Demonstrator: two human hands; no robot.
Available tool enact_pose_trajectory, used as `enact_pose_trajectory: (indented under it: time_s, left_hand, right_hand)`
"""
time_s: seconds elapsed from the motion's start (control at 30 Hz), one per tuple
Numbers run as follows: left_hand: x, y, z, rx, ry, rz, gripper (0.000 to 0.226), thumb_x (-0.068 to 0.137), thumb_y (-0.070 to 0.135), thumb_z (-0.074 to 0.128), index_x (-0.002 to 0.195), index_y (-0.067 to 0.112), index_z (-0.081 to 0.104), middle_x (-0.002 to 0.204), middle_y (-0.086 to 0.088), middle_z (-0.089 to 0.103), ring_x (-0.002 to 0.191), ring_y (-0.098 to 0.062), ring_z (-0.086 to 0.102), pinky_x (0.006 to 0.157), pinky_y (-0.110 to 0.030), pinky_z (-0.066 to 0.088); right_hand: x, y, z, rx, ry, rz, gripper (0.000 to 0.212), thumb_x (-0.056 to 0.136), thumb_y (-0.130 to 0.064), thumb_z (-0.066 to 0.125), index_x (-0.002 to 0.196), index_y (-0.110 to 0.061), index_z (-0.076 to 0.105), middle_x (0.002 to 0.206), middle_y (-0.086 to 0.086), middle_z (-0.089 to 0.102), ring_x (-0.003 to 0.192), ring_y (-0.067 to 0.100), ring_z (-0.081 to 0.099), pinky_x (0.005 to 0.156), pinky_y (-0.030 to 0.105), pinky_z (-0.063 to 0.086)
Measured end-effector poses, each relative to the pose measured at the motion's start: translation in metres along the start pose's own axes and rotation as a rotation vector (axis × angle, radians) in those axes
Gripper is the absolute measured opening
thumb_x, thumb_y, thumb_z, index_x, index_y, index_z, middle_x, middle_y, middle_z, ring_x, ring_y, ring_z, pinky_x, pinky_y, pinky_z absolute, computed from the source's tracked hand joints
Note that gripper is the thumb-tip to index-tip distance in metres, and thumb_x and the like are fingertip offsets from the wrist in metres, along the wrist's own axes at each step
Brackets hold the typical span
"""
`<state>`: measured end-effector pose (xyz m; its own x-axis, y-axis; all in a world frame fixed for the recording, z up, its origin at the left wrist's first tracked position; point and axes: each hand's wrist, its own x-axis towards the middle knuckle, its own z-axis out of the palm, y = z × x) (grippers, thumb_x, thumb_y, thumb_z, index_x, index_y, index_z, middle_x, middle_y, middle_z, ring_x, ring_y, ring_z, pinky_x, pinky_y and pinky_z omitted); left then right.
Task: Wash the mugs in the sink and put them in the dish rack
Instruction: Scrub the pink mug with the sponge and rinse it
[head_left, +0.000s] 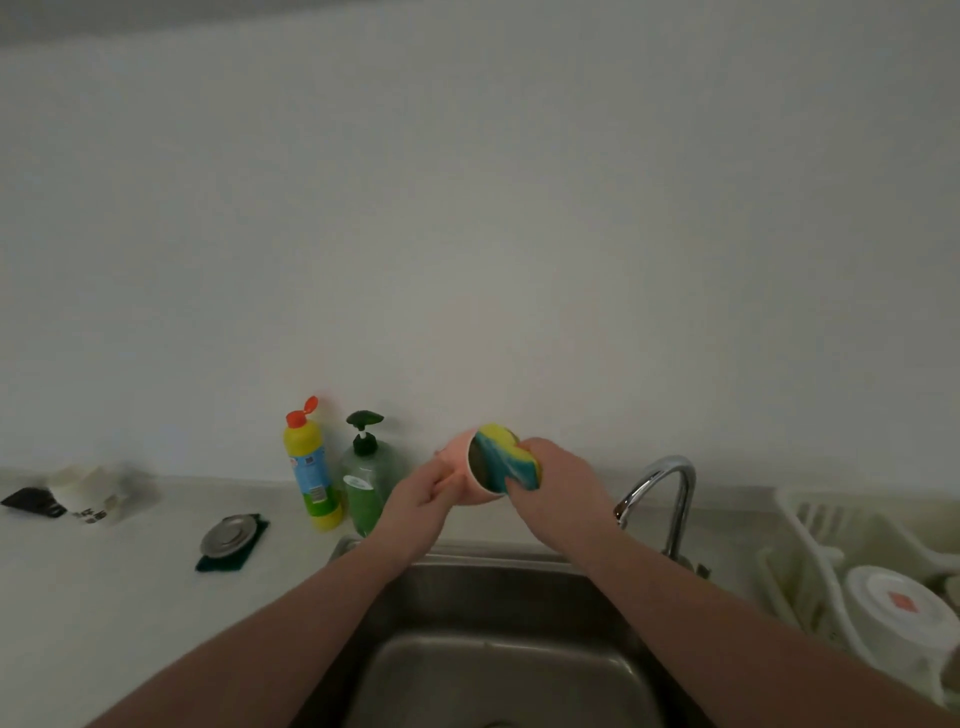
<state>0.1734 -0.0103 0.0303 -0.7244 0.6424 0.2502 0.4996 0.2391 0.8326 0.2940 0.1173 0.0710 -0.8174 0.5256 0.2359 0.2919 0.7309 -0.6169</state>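
A pink mug (470, 493) is held on its side above the steel sink (498, 660), with its mouth facing right. My left hand (423, 499) grips the mug's body from the left. My right hand (558, 486) holds a yellow, blue and green sponge (506, 460), pressed against the mug's mouth and partly inside it. The white dish rack (831, 566) stands to the right of the sink and holds a white bowl (898, 608) with a red mark.
A chrome faucet (665, 499) rises behind the sink's right side. A yellow bottle with a red cap (311, 467) and a green pump bottle (366, 478) stand at the wall. A metal sink strainer (228, 535) lies on a dark green pad on the left counter.
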Motion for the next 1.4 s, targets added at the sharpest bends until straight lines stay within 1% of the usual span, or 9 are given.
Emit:
enact_pose_trajectory:
  time_s: [0.1,0.23,0.47,0.63,0.8,1.0,1.1,1.23,1.4]
  left_hand:
    - [0.003,-0.005,-0.002,-0.003,0.002,0.016,0.020,0.098,0.018,0.051,0.105,0.004,0.063,0.096,-0.018,0.065,0.091,-0.027,0.060,0.085,-0.039,0.049]
    - [0.004,-0.004,-0.003,0.004,-0.068,0.121,0.017,0.100,0.019,0.049,0.099,0.012,0.065,0.080,0.006,0.062,0.072,0.003,0.054,0.073,-0.020,0.045]
    - [0.012,-0.011,-0.010,0.214,-0.086,0.258,0.054,0.086,0.059,0.029,0.082,0.011,0.053,0.074,0.002,0.052,0.071,-0.009,0.048,0.067,-0.026,0.041]
    - [0.018,-0.015,-0.014,0.361,-0.117,0.377,0.051,0.089,0.055,0.025,0.082,0.012,0.051,0.078,0.003,0.049,0.077,-0.006,0.044,0.069,-0.018,0.036]
    - [0.019,-0.017,-0.007,0.419,-0.155,0.478,0.049,0.092,0.049,0.028,0.080,0.008,0.052,0.074,0.012,0.041,0.074,0.004,0.037,0.070,-0.009,0.030]
    - [0.016,-0.029,0.001,0.421,-0.102,0.530,0.041,0.096,0.038,0.034,0.078,0.007,0.052,0.075,0.003,0.046,0.072,-0.005,0.033,0.067,-0.015,0.027]
    - [0.014,-0.023,0.004,0.403,-0.031,0.574,0.034,0.097,0.027,0.038,0.072,0.007,0.049,0.072,0.005,0.041,0.070,-0.004,0.029,0.069,-0.011,0.027]
    - [0.020,-0.018,-0.001,0.437,-0.029,0.631,0.028,0.097,0.023,0.041,0.073,0.009,0.047,0.074,0.008,0.039,0.072,-0.003,0.028,0.076,-0.005,0.027]
    - [0.019,-0.021,-0.008,0.448,-0.024,0.631,0.029,0.098,0.025,0.039,0.077,0.010,0.050,0.078,0.008,0.042,0.076,-0.003,0.033,0.077,-0.007,0.030]
  right_hand:
    - [-0.003,-0.003,0.007,-0.095,-0.125,-0.128,0.050,0.090,-0.020,0.052,0.138,-0.020,0.040,0.128,0.005,0.056,0.115,0.025,0.053,0.093,0.029,0.042]
    - [-0.005,-0.005,0.012,-0.143,-0.208,-0.204,0.064,0.086,-0.008,0.052,0.145,-0.018,0.030,0.140,0.006,0.045,0.125,0.025,0.044,0.102,0.030,0.039]
    - [0.000,-0.006,0.015,-0.123,-0.237,-0.206,0.069,0.087,0.001,0.052,0.147,-0.021,0.026,0.141,0.003,0.043,0.124,0.021,0.046,0.101,0.028,0.039]
    - [0.011,0.003,0.014,-0.256,-0.346,-0.245,0.070,0.085,0.003,0.055,0.146,-0.020,0.030,0.141,0.004,0.044,0.125,0.025,0.047,0.103,0.033,0.041]
    - [0.010,0.016,0.012,-0.570,-0.459,-0.400,0.079,0.087,0.002,0.058,0.151,-0.018,0.017,0.157,0.004,0.021,0.142,0.021,0.026,0.114,0.032,0.028]
    - [-0.004,0.013,0.020,-0.153,-0.319,-0.159,0.056,0.087,0.003,0.052,0.139,-0.018,0.042,0.132,0.003,0.052,0.113,0.018,0.052,0.091,0.023,0.043]
    - [-0.006,0.007,0.033,0.196,-0.179,0.046,0.040,0.090,0.001,0.048,0.124,-0.018,0.049,0.109,0.002,0.054,0.093,0.012,0.051,0.069,0.015,0.041]
    - [0.000,0.002,0.044,0.451,-0.075,0.139,0.025,0.091,-0.004,0.053,0.112,-0.017,0.052,0.104,0.003,0.057,0.087,0.010,0.052,0.064,0.013,0.039]
    - [0.001,0.003,0.040,0.226,-0.123,-0.037,0.038,0.091,-0.001,0.049,0.126,-0.015,0.050,0.113,0.003,0.056,0.096,0.013,0.053,0.075,0.015,0.042]
